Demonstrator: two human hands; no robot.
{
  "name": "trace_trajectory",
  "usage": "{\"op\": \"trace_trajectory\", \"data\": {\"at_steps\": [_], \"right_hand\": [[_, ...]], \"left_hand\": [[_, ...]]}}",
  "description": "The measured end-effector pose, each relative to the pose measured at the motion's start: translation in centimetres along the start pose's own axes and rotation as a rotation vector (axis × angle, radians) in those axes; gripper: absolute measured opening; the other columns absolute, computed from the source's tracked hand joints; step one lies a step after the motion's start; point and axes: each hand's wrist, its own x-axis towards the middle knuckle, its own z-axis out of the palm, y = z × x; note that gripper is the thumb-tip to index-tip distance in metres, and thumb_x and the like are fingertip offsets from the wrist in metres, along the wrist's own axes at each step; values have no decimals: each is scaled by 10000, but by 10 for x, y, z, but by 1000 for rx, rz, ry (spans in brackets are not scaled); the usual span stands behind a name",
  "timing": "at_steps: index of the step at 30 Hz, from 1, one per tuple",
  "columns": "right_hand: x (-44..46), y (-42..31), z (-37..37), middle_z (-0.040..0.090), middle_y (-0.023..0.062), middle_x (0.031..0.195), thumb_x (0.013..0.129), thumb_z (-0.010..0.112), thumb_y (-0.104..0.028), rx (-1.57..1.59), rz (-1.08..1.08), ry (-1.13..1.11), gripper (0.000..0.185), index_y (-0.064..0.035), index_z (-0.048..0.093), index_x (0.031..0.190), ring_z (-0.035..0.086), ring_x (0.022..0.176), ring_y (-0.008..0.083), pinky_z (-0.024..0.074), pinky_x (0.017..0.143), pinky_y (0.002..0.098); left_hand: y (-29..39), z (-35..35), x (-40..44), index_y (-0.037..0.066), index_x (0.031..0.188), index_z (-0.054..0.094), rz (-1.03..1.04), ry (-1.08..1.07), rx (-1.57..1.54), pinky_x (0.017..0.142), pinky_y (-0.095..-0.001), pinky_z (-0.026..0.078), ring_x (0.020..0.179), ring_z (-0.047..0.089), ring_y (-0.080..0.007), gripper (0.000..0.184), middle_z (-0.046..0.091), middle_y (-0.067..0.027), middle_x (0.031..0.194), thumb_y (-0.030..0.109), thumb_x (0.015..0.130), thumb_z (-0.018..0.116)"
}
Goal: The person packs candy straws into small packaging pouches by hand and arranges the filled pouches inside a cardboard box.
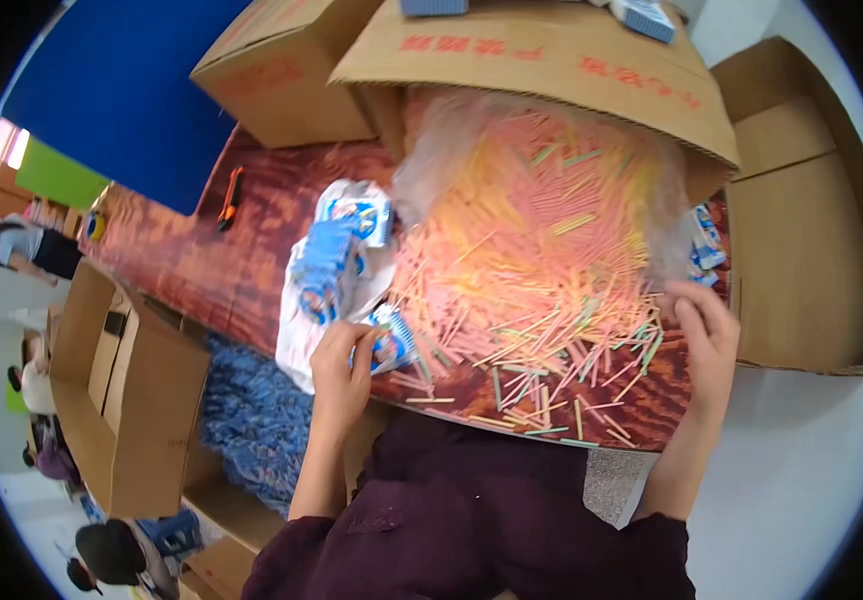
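Note:
A big heap of thin, short pink, yellow and green sticks [542, 240] spills from a tipped cardboard box [542, 60] onto the table, with loose ones near the front edge. My left hand [342, 365] is at the heap's lower left, thumb and fingers pinched; what is between them, if anything, is too small to make out. Right beside it lie blue-and-white printed packets [330, 265] on a white plastic bag [297, 340]. My right hand [709, 335] hovers by the heap's right edge, fingers loosely bent and apart, no held object visible.
Clear plastic liner [427, 165] edges the heap. An orange cutter knife [231, 198] lies on the red-brown table [252, 280]. More packets [704, 245] sit at right, beside an open carton [802, 220]. Blue wrappers [257, 420] fill a box below left. Other people are at far left.

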Motion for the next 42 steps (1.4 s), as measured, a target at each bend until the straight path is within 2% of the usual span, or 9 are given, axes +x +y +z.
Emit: {"op": "trace_trajectory", "data": {"at_steps": [9,18,20,25,27,30,31,37,42], "right_hand": [[-70,-14,74,667,96,930,910,511,20,243,168,-215,211,58,629,1081,641,877,140,504,795,250],[-83,-13,101,670,91,947,923,522,0,246,192,-248,193,46,645,1065,638,886,136,506,795,261],[-86,-6,130,666,77,964,926,541,-20,383,241,-312,234,25,612,1144,635,872,123,505,770,247],[-87,8,205,630,44,902,895,640,-116,690,392,-443,318,35,571,1167,587,793,100,489,695,272],[-85,12,202,598,28,872,886,637,-96,666,344,-359,213,35,612,1052,557,798,93,464,691,280],[-87,10,181,542,28,791,857,659,-80,438,111,-389,116,30,628,835,518,753,83,419,680,251],[-88,9,175,542,28,791,857,659,-80,424,119,-377,116,30,628,835,518,753,83,419,680,251],[-93,10,163,507,62,745,843,657,-79,172,-10,-210,124,40,621,851,510,707,161,415,672,282],[-93,11,157,526,82,746,851,645,-79,144,12,-149,119,37,620,863,522,710,184,412,661,299]], "left_hand": [[-55,29,-26,55,838,583,98,162,258,726,-382,365,780,508,-285,199,546,-90,813,163,760,732],[-63,25,-27,74,781,632,80,252,67,734,-372,357,795,521,-244,74,573,-62,788,104,794,698],[-31,15,-31,73,805,645,255,409,183,782,-394,370,824,532,-257,62,579,-61,816,87,783,701],[23,23,-42,67,863,643,444,212,119,955,-433,392,980,553,-304,136,600,-80,952,63,750,719],[29,28,-44,50,1033,606,263,55,-111,994,-454,374,1026,553,-337,311,601,-99,993,-5,741,699],[31,17,-49,23,1229,490,-324,-336,-841,873,-308,458,954,591,-179,471,605,-63,1007,-46,795,660],[26,20,-49,0,1146,555,-253,-371,-739,742,-238,470,820,583,-103,353,616,-32,930,-31,813,668],[20,37,-52,-28,819,626,-136,-387,-524,578,-257,413,631,538,-104,95,591,-63,725,49,840,677],[24,45,-52,-24,821,629,-64,-419,-448,580,-224,401,659,520,-64,91,596,-25,753,46,880,628]]}}
